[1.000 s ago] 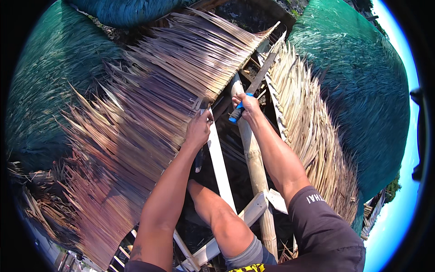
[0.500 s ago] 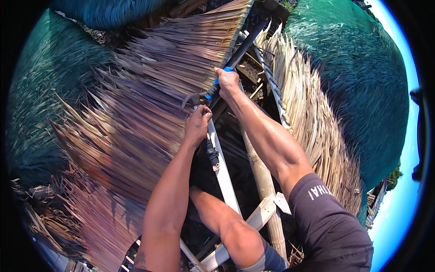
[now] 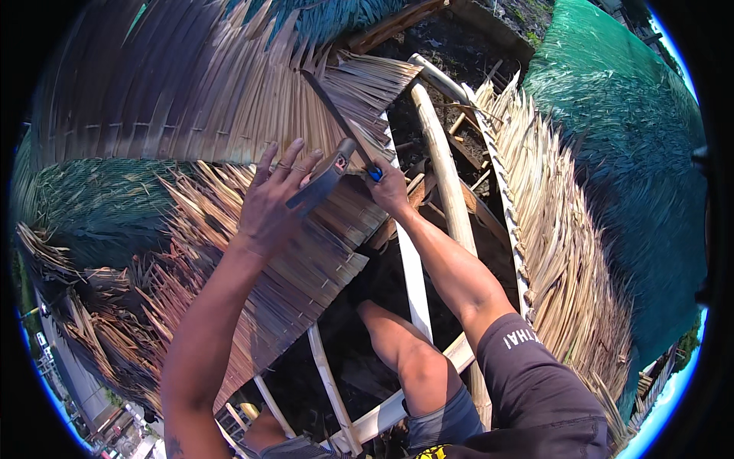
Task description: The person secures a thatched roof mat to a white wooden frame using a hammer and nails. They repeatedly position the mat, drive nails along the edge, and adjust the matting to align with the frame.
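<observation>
My right hand [image 3: 391, 188] is closed round a blue-and-dark grip. In front of it, close to my view, is a claw hammer [image 3: 325, 180], its metal head showing. A long dark blade-like bar [image 3: 334, 109] also runs from this hand toward the upper left; its join to the grip is hidden. My left hand [image 3: 277, 195] is raised beside the hammer head, fingers stretched and spread; the head covers part of it and the thumb is hidden. Both hands are above a dried palm-leaf thatch panel [image 3: 306, 264]. A pale batten [image 3: 414, 287] runs below my right forearm.
My bent leg [image 3: 419, 367] is among open roof framing, with a bamboo pole [image 3: 447, 172] and a crosswise beam [image 3: 378, 419]. More thatch [image 3: 569, 252] lies on the right, beside a green net-covered roof [image 3: 634, 145]. Another thatch panel [image 3: 145, 99] spreads across the upper left.
My left hand has left the pale batten, risen leftward and spread its fingers. The hammer now appears larger, and the dark bar has swung from upper right to upper left. The whole view has turned.
</observation>
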Demonstrator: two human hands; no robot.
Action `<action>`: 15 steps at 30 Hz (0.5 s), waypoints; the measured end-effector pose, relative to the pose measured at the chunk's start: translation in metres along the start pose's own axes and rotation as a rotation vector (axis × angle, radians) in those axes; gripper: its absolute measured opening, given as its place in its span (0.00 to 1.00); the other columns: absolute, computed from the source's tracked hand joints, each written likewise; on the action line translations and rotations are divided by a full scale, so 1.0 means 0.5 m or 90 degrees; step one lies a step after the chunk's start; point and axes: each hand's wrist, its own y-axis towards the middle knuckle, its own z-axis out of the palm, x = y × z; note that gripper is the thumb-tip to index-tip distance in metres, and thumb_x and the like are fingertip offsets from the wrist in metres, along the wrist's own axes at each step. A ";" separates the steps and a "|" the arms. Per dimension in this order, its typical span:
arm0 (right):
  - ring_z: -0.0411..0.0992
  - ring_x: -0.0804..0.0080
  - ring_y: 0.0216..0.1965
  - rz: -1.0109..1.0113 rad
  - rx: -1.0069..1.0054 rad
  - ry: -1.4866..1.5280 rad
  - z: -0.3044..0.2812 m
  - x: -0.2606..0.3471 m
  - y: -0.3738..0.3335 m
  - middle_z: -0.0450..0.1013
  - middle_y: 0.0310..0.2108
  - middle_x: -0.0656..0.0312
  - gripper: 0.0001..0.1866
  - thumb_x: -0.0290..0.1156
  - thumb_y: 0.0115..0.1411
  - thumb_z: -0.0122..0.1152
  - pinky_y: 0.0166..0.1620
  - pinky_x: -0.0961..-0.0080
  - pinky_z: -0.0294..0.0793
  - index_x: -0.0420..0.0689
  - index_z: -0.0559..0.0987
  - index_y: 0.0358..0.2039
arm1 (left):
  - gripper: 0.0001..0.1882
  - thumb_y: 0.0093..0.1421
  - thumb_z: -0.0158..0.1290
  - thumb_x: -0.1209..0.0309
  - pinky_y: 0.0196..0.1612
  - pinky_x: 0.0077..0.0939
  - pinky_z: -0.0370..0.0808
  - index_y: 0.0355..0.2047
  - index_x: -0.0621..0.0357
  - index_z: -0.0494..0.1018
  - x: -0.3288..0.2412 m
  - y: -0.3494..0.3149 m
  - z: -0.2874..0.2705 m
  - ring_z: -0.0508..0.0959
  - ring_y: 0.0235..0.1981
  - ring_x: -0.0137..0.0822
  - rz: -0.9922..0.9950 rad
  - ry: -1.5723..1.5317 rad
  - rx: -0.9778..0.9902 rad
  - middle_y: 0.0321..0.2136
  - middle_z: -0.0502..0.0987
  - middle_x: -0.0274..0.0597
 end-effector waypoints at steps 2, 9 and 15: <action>0.77 0.52 0.33 -0.029 0.022 -0.061 0.011 -0.006 -0.019 0.76 0.28 0.49 0.09 0.24 0.53 0.64 0.39 0.62 0.74 0.41 0.80 0.36 | 0.16 0.63 0.50 0.70 0.67 0.46 0.63 0.51 0.46 0.77 0.028 -0.015 -0.010 0.73 0.62 0.46 0.010 0.090 0.067 0.55 0.76 0.47; 0.76 0.49 0.33 -0.169 0.151 -0.108 -0.013 -0.024 -0.011 0.77 0.29 0.49 0.10 0.24 0.51 0.66 0.38 0.59 0.73 0.41 0.80 0.35 | 0.16 0.60 0.50 0.75 0.54 0.47 0.73 0.48 0.49 0.77 0.017 -0.168 0.092 0.80 0.48 0.48 -0.096 -0.043 0.223 0.44 0.79 0.48; 0.76 0.51 0.45 -0.265 0.104 -0.245 -0.101 0.023 -0.029 0.78 0.39 0.52 0.13 0.24 0.54 0.64 0.44 0.58 0.74 0.43 0.77 0.42 | 0.14 0.62 0.49 0.74 0.41 0.42 0.78 0.47 0.49 0.74 0.019 -0.198 0.148 0.82 0.37 0.47 -0.115 -0.085 0.277 0.42 0.76 0.46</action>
